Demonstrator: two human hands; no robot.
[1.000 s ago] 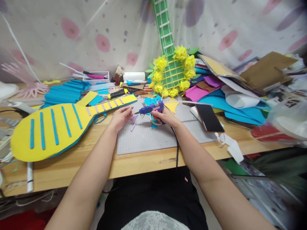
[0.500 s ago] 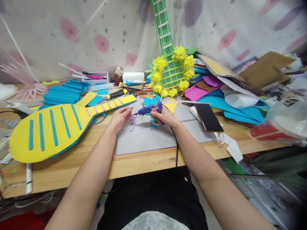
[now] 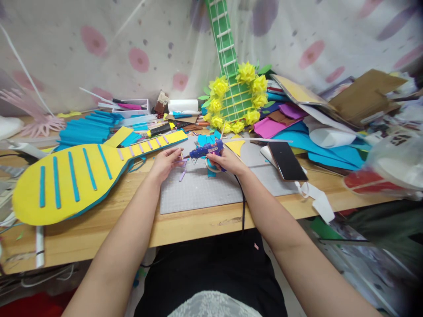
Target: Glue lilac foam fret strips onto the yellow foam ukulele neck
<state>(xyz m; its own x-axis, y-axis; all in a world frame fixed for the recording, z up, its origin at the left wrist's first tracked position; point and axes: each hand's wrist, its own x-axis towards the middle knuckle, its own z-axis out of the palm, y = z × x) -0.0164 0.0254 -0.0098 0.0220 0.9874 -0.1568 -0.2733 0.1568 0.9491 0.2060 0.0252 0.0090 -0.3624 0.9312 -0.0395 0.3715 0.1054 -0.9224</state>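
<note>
My right hand [image 3: 228, 161] grips a blue hot glue gun [image 3: 206, 150], its nozzle pointing left and a small red light lit on its body. Close to the nozzle tip, my left hand [image 3: 168, 162] pinches a small paper strip [image 3: 181, 154], mostly hidden by the fingers. Loose purple strips [image 3: 183, 175] lie just below those fingertips on the grey cutting mat [image 3: 198, 193]. To the left rests a yellow guitar-shaped cutout [image 3: 66, 211] with blue bars on its body and short purple strips across its neck. A roll of tape [image 3: 209, 165] shows partly beneath the glue gun.
A green paper guitar [image 3: 224, 48] ringed with yellow flowers [image 3: 218, 87] leans against the curtain at the back. A phone [image 3: 287, 162] lies right of the mat. Coloured sheets [image 3: 317, 147] are heaped farther right, near a plastic bucket [image 3: 393, 169]. A black cord [image 3: 243, 207] hangs over the table edge.
Almost nothing differs. Both hands keep their place and hold, with the glue gun's tip still by the left fingertips; the view has shifted very slightly.
</note>
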